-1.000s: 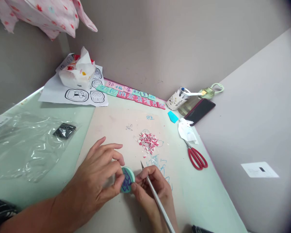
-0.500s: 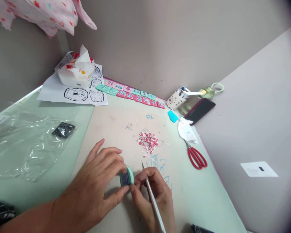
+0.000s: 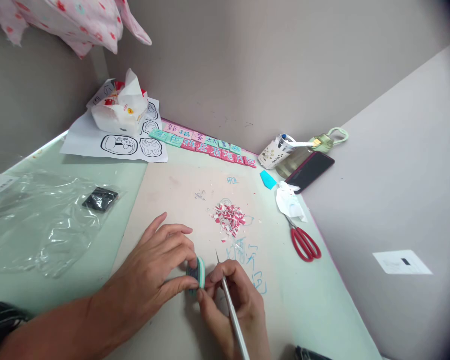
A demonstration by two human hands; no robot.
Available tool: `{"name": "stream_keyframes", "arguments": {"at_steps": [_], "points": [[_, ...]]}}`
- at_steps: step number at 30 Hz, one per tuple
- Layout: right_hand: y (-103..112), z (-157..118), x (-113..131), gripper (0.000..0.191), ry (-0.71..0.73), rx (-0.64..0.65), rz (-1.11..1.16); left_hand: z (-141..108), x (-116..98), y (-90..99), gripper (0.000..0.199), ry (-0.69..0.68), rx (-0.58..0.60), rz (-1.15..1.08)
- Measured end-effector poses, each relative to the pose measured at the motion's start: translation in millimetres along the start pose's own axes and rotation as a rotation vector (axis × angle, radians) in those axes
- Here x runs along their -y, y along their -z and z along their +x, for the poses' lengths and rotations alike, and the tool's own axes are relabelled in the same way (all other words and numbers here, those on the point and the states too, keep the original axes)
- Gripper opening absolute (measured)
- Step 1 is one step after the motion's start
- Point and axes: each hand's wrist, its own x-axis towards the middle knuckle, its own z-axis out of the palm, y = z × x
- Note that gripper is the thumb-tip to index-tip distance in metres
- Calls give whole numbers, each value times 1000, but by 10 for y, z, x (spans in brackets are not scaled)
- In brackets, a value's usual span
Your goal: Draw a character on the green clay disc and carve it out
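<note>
Both hands meet at a small green disc near the close edge of a beige board (image 3: 172,200) laid on a pale green worktop (image 3: 322,305). The left hand (image 3: 153,267) pinches the green disc (image 3: 202,272) between thumb and forefinger, its remaining fingers loosely spread. The right hand (image 3: 238,310) is curled around a silver craft knife (image 3: 230,302), its thumb tip at the disc's lower edge, apparently steadying it.

The step in hand looks to be positioning the disc rather than cutting: the blade stands clear of it. A cut from here would call for bringing the dark-marked face round to the knife, bracing the disc with the left hand and lowering the tip.

The disc stands on edge, its marked face turned left and its pale-striped rim to the right; seen so nearly edge-on, its long axis runs close to upright in the view. The knife points away from the person and slightly left, handle toward the person, its tip short of a heap of red and white shavings (image 3: 230,220).
</note>
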Motion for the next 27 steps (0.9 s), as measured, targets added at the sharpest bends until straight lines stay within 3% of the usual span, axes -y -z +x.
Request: {"name": "stream_keyframes", "arguments": {"at_steps": [8,17,27], "points": [[12,-30,-50,16,9,-7,-7,30,-129,63,12,-36,-52,94],[-8,-22,-64,16,97,-35,-81,48,-277,-18,17,-9,-170,77],[7,31,25,22,-53,-36,81,77,-212,56,17,41,-132,136]]}}
